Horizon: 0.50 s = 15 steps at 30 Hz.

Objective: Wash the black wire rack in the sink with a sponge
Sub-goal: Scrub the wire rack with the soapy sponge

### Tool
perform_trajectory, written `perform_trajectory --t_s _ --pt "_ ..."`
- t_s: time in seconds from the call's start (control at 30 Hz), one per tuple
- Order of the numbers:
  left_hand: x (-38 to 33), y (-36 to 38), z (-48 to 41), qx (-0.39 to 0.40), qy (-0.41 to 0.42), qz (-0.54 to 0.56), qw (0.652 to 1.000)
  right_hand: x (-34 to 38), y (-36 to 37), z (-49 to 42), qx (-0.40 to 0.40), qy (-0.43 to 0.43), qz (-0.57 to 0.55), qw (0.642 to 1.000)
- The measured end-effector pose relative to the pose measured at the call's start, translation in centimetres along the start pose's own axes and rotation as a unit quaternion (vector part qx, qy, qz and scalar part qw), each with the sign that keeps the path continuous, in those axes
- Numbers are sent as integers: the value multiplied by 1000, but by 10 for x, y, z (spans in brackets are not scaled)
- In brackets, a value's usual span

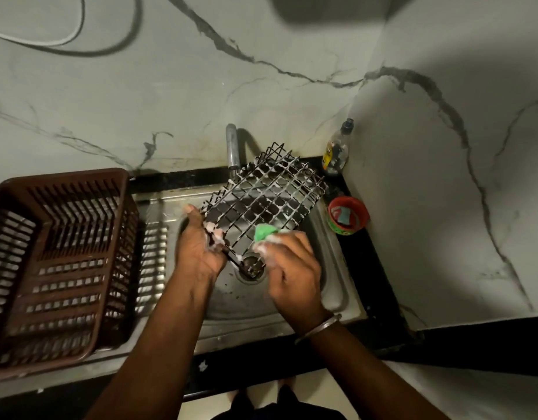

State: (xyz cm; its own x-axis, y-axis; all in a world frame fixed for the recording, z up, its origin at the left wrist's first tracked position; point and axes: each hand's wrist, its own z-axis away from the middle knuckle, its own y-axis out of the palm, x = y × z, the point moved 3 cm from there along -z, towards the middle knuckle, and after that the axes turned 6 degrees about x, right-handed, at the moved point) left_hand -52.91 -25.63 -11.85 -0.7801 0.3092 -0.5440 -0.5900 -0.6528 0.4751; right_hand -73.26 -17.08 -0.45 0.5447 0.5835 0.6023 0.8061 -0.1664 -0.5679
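Note:
The black wire rack [263, 194] is tilted over the steel sink [331, 286], its wires streaked with white foam. My left hand [198, 247] grips the rack's near left corner, fingers curled round the wires and covered in suds. My right hand [287, 265] pinches a green sponge [264, 232] and presses it against the rack's near edge. The drain [252, 266] lies just below both hands.
A brown plastic dish basket [59, 262] stands on the drainboard at left. The tap [232, 147] rises behind the rack. A dish soap bottle [336, 150] and a red bowl holding scrub pads [348, 214] sit on the black counter at right.

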Motion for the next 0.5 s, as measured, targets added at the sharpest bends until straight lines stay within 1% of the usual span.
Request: perform_trajectory --t_s 0.03,0.13,0.17,0.23,0.27,0.33,0.37,0.47,0.5 --pt "-1 2 3 5 0 4 1000 1 0 0 -14 15 1 1000" --pt "0 13 20 16 -9 2 1000 10 2 1 15 -51 6 999" --pt "-3 21 35 24 -8 -3 1000 9 0 -2 11 -39 8 999" --pt "-9 33 56 38 15 -23 999 6 -4 -14 -21 32 10 999" --pt "-12 38 61 52 23 -24 998 8 -6 -20 -25 40 12 999" --pt "-15 46 66 73 28 -38 996 18 -5 -28 -4 -8 26 1000" --pt "-16 50 72 79 30 -44 995 20 -5 -31 0 -17 32 999" --pt "-12 59 85 109 31 -64 991 7 -13 -51 -35 76 37 996" --pt "-10 62 92 117 30 -77 990 4 -14 -56 -43 87 44 994"
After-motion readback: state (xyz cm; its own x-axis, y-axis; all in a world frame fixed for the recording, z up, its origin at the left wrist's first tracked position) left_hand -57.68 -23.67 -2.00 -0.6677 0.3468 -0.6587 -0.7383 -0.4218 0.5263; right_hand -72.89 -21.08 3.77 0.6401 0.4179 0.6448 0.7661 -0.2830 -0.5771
